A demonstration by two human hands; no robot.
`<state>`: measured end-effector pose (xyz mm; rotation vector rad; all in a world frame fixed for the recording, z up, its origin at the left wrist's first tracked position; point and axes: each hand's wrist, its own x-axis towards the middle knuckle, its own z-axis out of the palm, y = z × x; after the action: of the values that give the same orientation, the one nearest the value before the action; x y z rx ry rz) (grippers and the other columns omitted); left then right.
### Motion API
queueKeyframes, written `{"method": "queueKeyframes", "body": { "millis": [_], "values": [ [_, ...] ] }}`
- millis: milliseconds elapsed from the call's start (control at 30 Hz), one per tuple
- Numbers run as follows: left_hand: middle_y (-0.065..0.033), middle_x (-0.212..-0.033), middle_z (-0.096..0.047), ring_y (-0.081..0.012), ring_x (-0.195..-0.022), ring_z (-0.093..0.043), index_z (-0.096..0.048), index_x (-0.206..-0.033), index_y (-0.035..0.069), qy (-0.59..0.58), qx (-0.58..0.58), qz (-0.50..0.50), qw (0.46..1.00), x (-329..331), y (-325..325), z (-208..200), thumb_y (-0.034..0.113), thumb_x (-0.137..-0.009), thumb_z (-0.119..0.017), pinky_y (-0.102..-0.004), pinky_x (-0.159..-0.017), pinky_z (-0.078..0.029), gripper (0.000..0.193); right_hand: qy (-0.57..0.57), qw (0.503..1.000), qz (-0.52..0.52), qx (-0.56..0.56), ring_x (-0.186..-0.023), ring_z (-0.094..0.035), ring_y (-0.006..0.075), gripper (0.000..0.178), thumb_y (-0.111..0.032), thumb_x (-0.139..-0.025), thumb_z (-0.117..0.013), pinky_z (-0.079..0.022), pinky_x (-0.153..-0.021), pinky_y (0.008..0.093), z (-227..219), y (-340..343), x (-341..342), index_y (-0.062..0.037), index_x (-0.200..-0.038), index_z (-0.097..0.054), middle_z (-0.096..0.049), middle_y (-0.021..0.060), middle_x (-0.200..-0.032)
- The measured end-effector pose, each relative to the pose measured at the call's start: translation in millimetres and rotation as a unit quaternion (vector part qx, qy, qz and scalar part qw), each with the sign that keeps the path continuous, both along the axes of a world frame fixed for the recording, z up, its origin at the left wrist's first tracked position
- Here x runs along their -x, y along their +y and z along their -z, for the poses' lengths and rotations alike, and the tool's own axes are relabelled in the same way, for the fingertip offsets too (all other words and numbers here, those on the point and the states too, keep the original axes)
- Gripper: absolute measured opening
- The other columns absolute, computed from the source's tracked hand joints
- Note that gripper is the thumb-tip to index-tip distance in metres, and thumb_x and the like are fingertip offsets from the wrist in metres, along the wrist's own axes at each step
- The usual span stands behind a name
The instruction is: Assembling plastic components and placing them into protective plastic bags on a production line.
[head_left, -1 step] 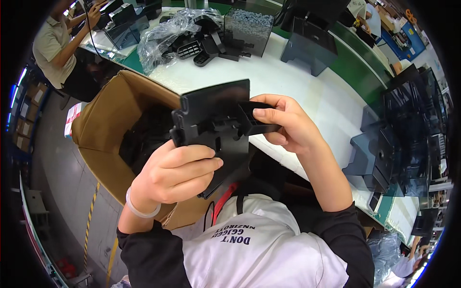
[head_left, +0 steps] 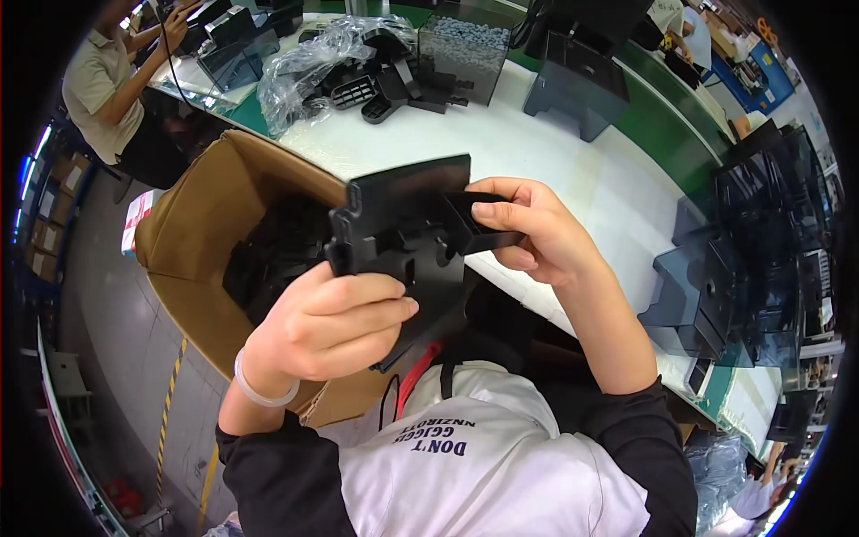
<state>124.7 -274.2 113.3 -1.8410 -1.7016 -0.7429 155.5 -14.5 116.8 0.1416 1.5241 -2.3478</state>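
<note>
My left hand grips the lower left side of a flat black plastic panel. The panel is held tilted in front of my chest and has notches along its left edge. On its right side, my right hand pinches a small black box-shaped plastic part between thumb and fingers. That part meets the panel's face; whether the two are joined cannot be seen. Beside my left hand stands an open cardboard box with dark plastic pieces inside.
Across the white worktable lie black plastic parts near clear plastic wrap. Behind them is a clear bin of blue-grey pellets. Dark translucent housings stack up at the right. A co-worker works at the far left.
The black panel and my left hand have shifted slightly to the right, with the panel's top edge a little lower. My right hand stays nearly in place.
</note>
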Motion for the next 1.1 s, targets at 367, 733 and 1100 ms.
{"method": "queueKeyframes", "body": {
  "millis": [367, 733, 1100],
  "values": [
    [-0.0062, -0.083, -0.067, -0.0209, -0.088, -0.062, -0.056, -0.064, 0.004, -0.030, 0.043, 0.010, 0.999, -21, 4, 3, 0.007, -0.058, -0.064, -0.0280, -0.056, -0.046, 0.010, 0.180, 0.975, 0.082, -0.105, -0.053, -0.046, 0.0041, 0.020, -0.005, -0.085, -0.065, -0.036, -0.044, 0.0185, 36, -30, -19, -0.0040, -0.104, -0.060, -0.058, 0.0014, -0.082],
    [-0.0123, -0.106, -0.062, -0.0247, -0.105, -0.055, -0.060, -0.097, 0.000, -0.208, 0.007, -0.506, 0.837, 7, -66, 34, -0.018, -0.067, -0.044, -0.0323, -0.095, -0.041, 0.038, 0.292, 0.899, 0.201, -0.259, -0.073, -0.053, 0.0107, 0.016, -0.004, -0.091, -0.050, -0.045, -0.069, 0.0237, 63, 57, -40, -0.0014, -0.103, -0.060, -0.061, 0.0047, -0.089],
    [-0.0098, -0.144, -0.035, -0.0279, -0.133, -0.036, -0.032, -0.143, 0.009, -0.413, -0.049, -0.154, 0.896, 117, 132, 73, 0.003, -0.076, -0.073, -0.0404, -0.107, -0.032, 0.079, 0.188, 0.809, 0.325, -0.452, -0.071, -0.060, 0.0101, 0.013, -0.005, -0.089, -0.056, -0.048, -0.065, 0.0240, 167, 54, -92, -0.0017, -0.097, -0.065, -0.065, 0.0054, -0.077]
  ]
}}
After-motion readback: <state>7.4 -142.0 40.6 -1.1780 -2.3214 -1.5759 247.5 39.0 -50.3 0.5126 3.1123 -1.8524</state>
